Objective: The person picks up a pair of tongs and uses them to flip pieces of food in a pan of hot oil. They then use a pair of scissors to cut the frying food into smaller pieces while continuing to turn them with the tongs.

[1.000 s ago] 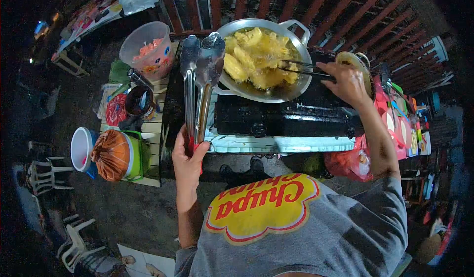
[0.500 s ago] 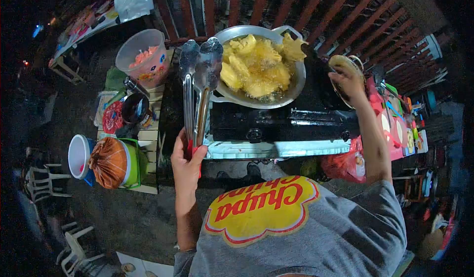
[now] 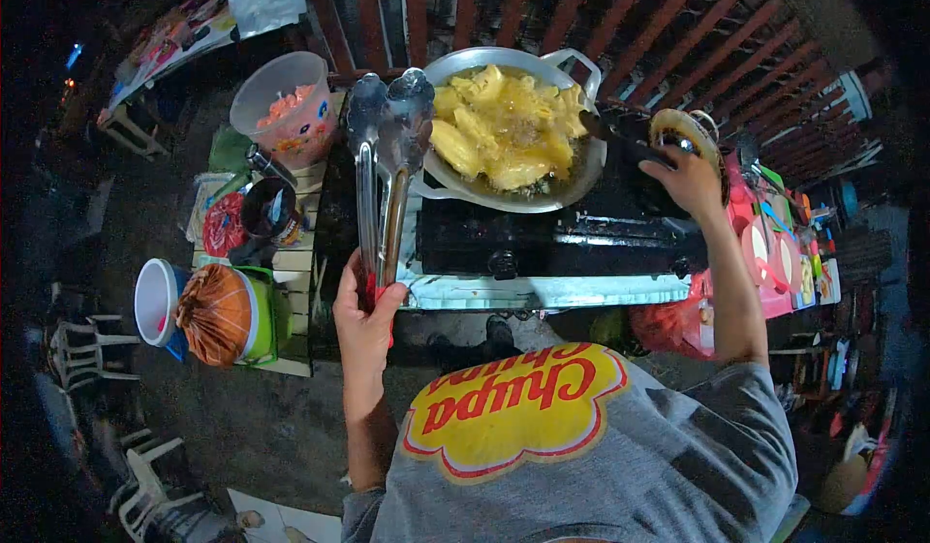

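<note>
My left hand (image 3: 366, 309) is closed round the red grips of metal tongs (image 3: 389, 170), which point upward beside the pan with their heads close together. My right hand (image 3: 690, 183) grips the handle of a black cooking utensil (image 3: 620, 139). The utensil's dark end reaches over the right rim of a wide two-handled metal pan (image 3: 455, 194). In bubbling oil inside the pan lie several yellow battered pieces (image 3: 455, 148). The pan sits on a black stove (image 3: 552, 245).
A round container (image 3: 712, 128) stands right of the pan. Further right, a pink surface (image 3: 736, 228) bears utensils. At left are a clear tub (image 3: 254, 97) with pinkish pieces, a dark mug (image 3: 266, 212) and a bucket topped with brown plastic (image 3: 215, 315). Wooden slats (image 3: 562, 10) run behind the stove.
My right hand has moved down slightly from over the round container, and the black utensil now shows extending to the pan. The yellow piece jutting over the right rim now lies inside.
</note>
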`<state>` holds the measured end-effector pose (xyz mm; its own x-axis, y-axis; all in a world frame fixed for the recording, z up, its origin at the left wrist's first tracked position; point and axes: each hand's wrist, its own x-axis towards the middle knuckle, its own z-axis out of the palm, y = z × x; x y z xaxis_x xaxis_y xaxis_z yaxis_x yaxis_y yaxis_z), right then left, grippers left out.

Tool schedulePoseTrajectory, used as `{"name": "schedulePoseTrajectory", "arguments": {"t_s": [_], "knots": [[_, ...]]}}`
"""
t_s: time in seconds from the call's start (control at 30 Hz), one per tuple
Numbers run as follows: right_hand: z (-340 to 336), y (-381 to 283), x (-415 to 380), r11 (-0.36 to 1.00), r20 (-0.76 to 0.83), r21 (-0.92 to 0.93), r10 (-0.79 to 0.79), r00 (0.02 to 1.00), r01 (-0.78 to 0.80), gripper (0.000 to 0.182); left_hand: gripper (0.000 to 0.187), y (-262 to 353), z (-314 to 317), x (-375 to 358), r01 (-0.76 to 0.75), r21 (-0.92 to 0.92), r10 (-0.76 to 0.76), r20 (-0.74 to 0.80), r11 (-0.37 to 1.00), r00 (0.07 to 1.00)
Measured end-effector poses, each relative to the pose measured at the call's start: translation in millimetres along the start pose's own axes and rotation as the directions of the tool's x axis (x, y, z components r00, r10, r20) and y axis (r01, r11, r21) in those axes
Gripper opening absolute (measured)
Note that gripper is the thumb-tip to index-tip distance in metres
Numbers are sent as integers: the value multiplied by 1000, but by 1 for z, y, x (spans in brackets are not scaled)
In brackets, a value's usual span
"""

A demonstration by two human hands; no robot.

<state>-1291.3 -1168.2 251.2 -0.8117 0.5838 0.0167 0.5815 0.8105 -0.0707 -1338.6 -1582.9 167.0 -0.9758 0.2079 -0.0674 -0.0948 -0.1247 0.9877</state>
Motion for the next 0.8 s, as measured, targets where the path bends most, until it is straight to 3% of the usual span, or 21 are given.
{"name": "schedulePoseTrajectory", "arguments": {"t_s": [0.07,0.1,0.13,0.2,0.23,0.33,0.37,0.47,0.6,0.63,0.8], "knots": [[-18,-10,-13,982,-138,-156,-126,982,104,54,61,3,-1,-1,51,-22,-52,-26,998,998],[-24,-11,-19,956,-179,-143,-279,943,255,56,61,2,-2,-1,54,-21,-55,-31,998,998],[-25,-13,-21,956,-175,-141,-281,943,259,56,60,1,-3,0,19,-20,-19,-26,1000,999],[-26,-18,-24,816,-85,-142,-574,814,561,60,60,-2,-5,0,-16,-18,16,-19,1000,1000],[-27,-31,-28,840,22,-157,-523,852,519,68,60,-4,-7,0,-1,-13,0,-23,1000,1000],[-3,-44,-23,778,85,-277,-565,821,564,66,61,-5,-7,1,16,-18,-16,-26,1000,1000],[8,-44,-20,724,4,-256,-662,749,641,63,62,-6,-6,1,18,-25,-19,-27,1000,999],[29,-46,-14,646,7,-289,-736,677,706,61,62,-3,-4,1,-8,-19,8,-17,1000,1000],[26,-44,-16,635,-48,-256,-761,646,729,52,62,-5,-9,-2,-33,-25,33,-11,999,999],[14,-51,-23,682,-35,-231,-718,695,694,48,62,-7,-11,-2,-23,-33,22,-29,999,999],[-12,-40,-25,736,6,-95,-673,740,670,49,62,-4,-14,-4,8,-44,-11,-61,999,998]]}}
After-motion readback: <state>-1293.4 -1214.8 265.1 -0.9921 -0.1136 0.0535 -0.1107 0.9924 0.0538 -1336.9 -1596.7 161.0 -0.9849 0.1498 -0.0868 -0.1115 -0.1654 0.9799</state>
